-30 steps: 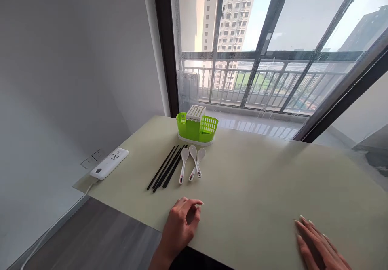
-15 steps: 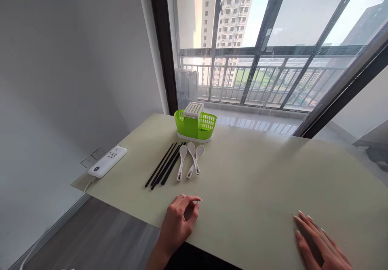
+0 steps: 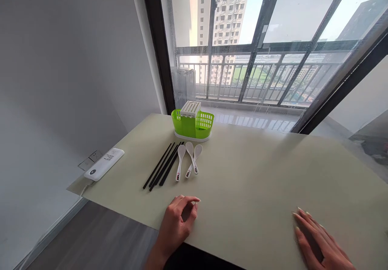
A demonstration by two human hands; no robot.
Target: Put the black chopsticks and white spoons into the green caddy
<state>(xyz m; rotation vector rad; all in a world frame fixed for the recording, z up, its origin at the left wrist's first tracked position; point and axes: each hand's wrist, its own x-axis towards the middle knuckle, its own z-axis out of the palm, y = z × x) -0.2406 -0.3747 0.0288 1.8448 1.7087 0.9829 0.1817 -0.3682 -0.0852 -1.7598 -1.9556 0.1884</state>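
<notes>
My left hand [image 3: 180, 217] rests at the table's near edge, its thumb and index tips meeting in a loop with nothing in it. Beyond it lie white spoons: one [image 3: 180, 157] on the left and a crossed pair, with one spoon [image 3: 191, 157] over another spoon [image 3: 197, 153]. Several black chopsticks [image 3: 162, 167] lie slanted just left of them. Behind these stands a green utensil basket [image 3: 188, 127] with a white slotted top [image 3: 190, 108]. Far to the right, my right hand [image 3: 318, 239] lies on the table with fingers stretched out, holding nothing.
A white power strip [image 3: 104, 165] with a cable sits at the table's left edge, by a wall socket [image 3: 95, 155]. The pale table [image 3: 257, 173] reaches to a glass sliding door with a dark frame [image 3: 157, 47]. A grey wall rises on the left.
The view has shifted slightly, so the things on the table appear a little further left. Both hands keep their pose, and nothing was picked up.
</notes>
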